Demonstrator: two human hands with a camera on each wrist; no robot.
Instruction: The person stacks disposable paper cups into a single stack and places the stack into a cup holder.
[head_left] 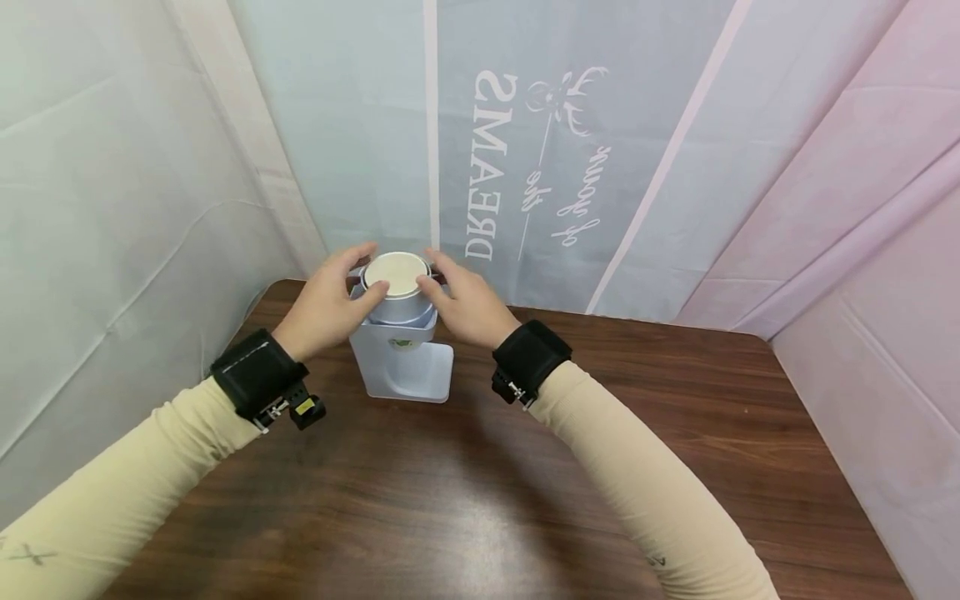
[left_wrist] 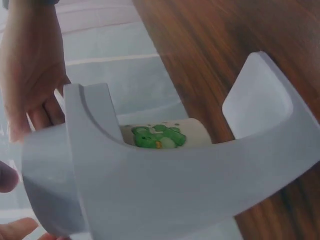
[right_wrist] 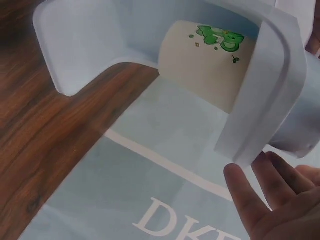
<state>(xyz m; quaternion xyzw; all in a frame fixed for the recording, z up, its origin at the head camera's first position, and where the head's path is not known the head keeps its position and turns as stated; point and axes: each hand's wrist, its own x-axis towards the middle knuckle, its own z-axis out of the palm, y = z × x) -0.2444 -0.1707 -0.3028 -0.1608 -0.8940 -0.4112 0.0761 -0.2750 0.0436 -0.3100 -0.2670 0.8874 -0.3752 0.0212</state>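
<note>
A pale blue cup dispenser (head_left: 407, 375) stands on the table, an upright back and a flat foot below its ring. A blue-grey cylinder with a cream top (head_left: 397, 271) rises from the ring. Below the ring shows a cream paper cup (right_wrist: 200, 60) with a green cartoon print. At the cylinder's left side is my left hand (head_left: 330, 296), its thumb by the rim and fingers loosely spread. My right hand (head_left: 465, 304) faces it from the right, thumb at the rim, fingers extended beside the ring in the right wrist view. Firm contact cannot be told.
The dark wooden table (head_left: 675, 450) spreads toward me and to the right. Close behind the dispenser hangs a printed curtain (head_left: 555, 167). A pale curtain (head_left: 135, 208) borders the left side and a pink one (head_left: 862, 333) the right.
</note>
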